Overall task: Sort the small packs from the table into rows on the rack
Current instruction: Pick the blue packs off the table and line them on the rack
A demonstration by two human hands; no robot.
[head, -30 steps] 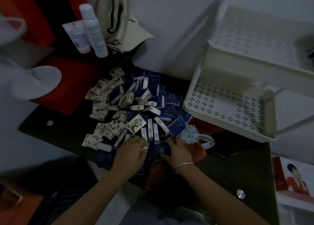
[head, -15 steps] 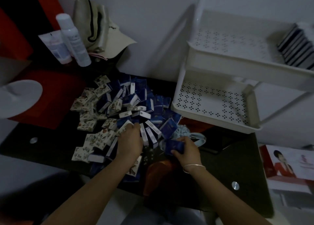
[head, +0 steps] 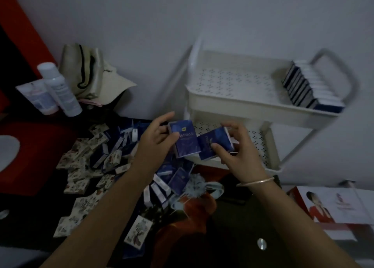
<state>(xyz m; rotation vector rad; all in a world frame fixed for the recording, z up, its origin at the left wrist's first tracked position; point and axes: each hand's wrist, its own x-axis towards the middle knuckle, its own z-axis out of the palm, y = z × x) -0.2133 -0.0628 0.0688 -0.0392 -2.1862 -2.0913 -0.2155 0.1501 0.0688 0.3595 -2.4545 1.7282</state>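
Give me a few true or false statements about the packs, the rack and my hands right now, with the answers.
1. The left hand grips a blue pack, and the right hand grips a second blue pack. True.
2. The row of packs on the rack's top shelf stands at its left end. False: it stands at the right end.
3. The cream patterned packs lie on the left side of the pile. True.
4. The right wrist is bare. False: it wears a thin bangle.
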